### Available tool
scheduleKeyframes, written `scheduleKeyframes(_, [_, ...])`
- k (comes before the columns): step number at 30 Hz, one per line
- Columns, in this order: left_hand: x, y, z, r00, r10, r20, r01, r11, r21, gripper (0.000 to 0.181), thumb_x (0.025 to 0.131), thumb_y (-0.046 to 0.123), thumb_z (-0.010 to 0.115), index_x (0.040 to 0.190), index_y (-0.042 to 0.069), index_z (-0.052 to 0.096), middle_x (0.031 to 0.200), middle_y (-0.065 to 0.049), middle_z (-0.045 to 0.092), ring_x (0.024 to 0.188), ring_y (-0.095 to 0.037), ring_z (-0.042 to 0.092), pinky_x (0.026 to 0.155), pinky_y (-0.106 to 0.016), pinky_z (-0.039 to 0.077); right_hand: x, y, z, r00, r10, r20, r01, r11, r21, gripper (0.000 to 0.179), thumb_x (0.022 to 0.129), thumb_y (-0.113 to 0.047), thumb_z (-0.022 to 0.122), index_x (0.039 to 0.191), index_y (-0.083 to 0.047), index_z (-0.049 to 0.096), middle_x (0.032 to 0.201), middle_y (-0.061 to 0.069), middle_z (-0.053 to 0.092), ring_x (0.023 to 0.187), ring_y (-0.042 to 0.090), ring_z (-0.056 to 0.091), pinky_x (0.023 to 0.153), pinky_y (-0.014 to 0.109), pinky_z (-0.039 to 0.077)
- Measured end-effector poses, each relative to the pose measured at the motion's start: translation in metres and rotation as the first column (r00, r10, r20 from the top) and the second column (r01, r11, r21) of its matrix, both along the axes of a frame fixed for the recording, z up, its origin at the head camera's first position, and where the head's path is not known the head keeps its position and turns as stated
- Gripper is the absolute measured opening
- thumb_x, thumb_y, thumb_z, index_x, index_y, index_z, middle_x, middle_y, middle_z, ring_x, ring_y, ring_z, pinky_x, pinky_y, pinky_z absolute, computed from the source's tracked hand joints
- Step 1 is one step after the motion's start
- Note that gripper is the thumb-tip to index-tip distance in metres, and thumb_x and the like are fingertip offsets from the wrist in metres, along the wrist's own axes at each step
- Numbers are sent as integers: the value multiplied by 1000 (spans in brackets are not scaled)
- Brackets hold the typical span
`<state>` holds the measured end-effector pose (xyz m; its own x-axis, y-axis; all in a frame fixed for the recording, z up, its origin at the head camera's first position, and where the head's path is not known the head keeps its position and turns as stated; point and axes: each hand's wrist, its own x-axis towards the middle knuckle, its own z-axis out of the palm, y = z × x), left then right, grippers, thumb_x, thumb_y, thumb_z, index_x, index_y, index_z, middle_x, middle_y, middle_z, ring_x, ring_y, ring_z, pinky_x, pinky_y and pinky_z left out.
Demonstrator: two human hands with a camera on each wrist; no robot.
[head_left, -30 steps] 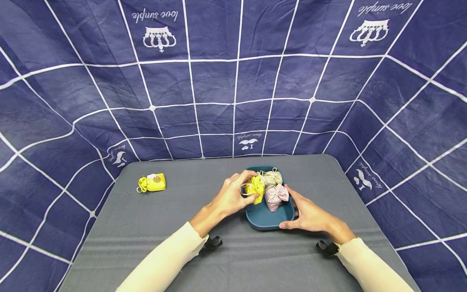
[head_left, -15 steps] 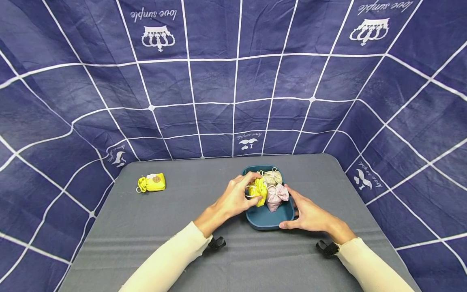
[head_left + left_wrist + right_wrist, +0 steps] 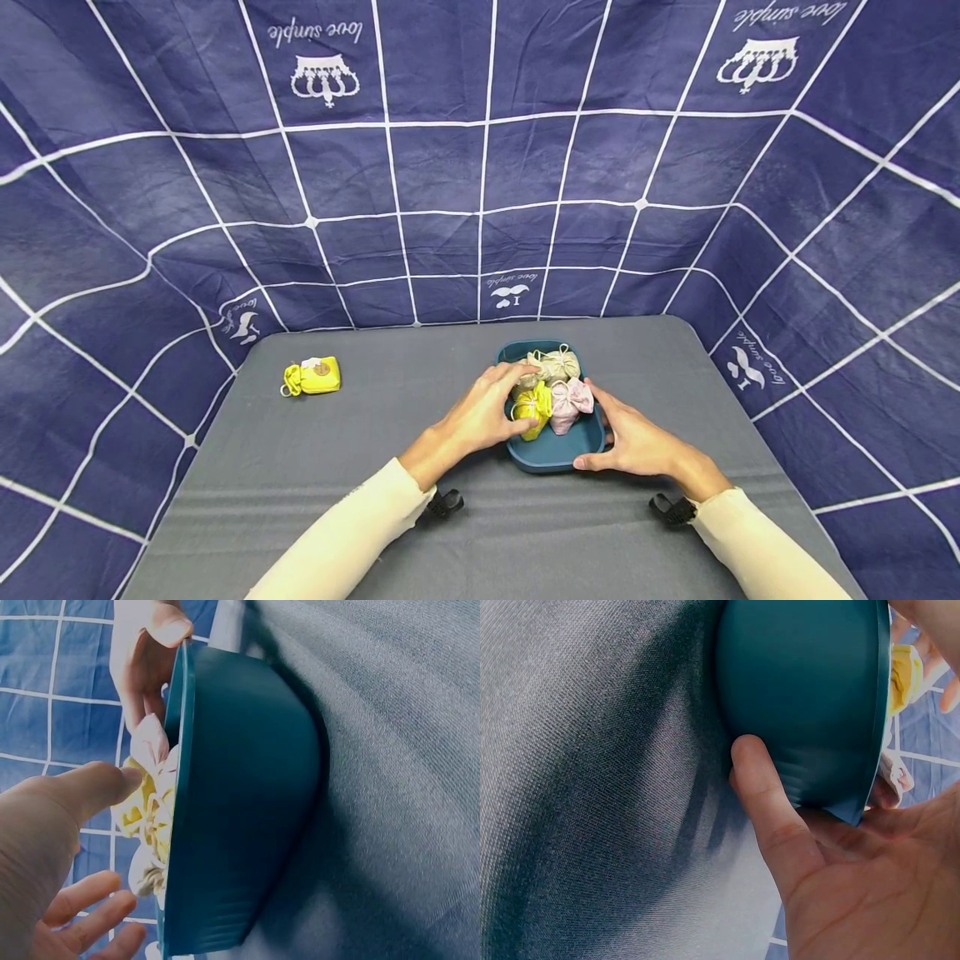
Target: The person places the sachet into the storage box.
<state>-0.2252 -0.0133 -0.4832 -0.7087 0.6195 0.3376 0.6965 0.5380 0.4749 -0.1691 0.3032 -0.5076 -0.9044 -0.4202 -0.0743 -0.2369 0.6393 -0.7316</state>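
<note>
A small yellow drawstring pouch (image 3: pixel 534 408) lies in a teal plastic box (image 3: pixel 553 457), beside a pink pouch (image 3: pixel 567 407). Behind them are beige pouches (image 3: pixel 561 365), partly covered by my left fingers. My left hand (image 3: pixel 480 414) hovers over the box's left side, its fingers spread. In the left wrist view the left thumb (image 3: pixel 105 784) overlaps the yellow pouch, while the other fingers stand apart from it. My right hand (image 3: pixel 641 437) holds the box at its right side. One digit lies along the outer wall in the right wrist view, with the rest behind the rim.
Another yellow pouch (image 3: pixel 320 375) with a white cord lies at the far left of the grey cloth-covered table (image 3: pixel 390 358). Blue gridded cloth (image 3: pixel 442 167) rises behind the table and along both sides.
My left hand has lowered the yellow pouch into the box beside the pink one, and its fingers have spread away from it. The right hand has stayed on the box.
</note>
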Motion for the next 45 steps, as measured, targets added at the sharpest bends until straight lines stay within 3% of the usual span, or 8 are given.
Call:
scheduleKeyframes(10, [-3, -19, 5, 998, 68, -15, -68, 998, -14, 74, 95, 35, 97, 161, 19, 66, 152, -8, 75, 143, -34, 71, 123, -53, 60, 0, 0, 0, 1000, -13, 0, 13, 1000, 14, 143, 87, -48, 104, 183, 6, 12, 177, 39, 41, 126, 31, 79, 98, 30, 68])
scheduleKeyframes(21, [-12, -60, 0, 985, 169, -25, -169, 986, 13, 69, 97, 36, 97, 158, 18, 70, 152, -9, 77, 147, -35, 71, 123, -55, 59, 3, -2, 1, 1000, -13, -7, 13, 1000, 6, 141, 87, -45, 104, 183, 5, 14, 176, 38, 43, 125, 32, 80, 96, 27, 67])
scheduleKeyframes(33, [-22, -106, -2, 963, 267, -45, -264, 962, 67, 68, 93, 29, 100, 153, 15, 73, 141, -10, 81, 130, -33, 78, 110, -55, 65, 2, -4, 5, 1000, 4, -22, -4, 1000, 4, 140, 87, -42, 104, 181, 9, 14, 174, 42, 44, 117, 25, 82, 95, 26, 67])
scheduleKeyframes(40, [-30, -135, -7, 947, 311, -77, -301, 946, 119, 65, 91, 23, 100, 150, 11, 75, 136, -13, 81, 126, -36, 78, 108, -59, 64, 3, -4, 4, 1000, -11, -14, 12, 999, 47, 142, 87, -47, 104, 182, 8, 14, 172, 40, 46, 115, 21, 80, 95, 25, 66])
scheduleKeyframes(45, [-34, -160, -13, 932, 356, -77, -345, 931, 123, 65, 91, 22, 99, 150, 9, 75, 135, -17, 81, 127, -41, 77, 108, -63, 61, 3, -4, 1, 1000, -3, -14, 4, 1000, 24, 142, 87, -45, 104, 182, 9, 13, 175, 41, 43, 119, 25, 81, 96, 25, 67])
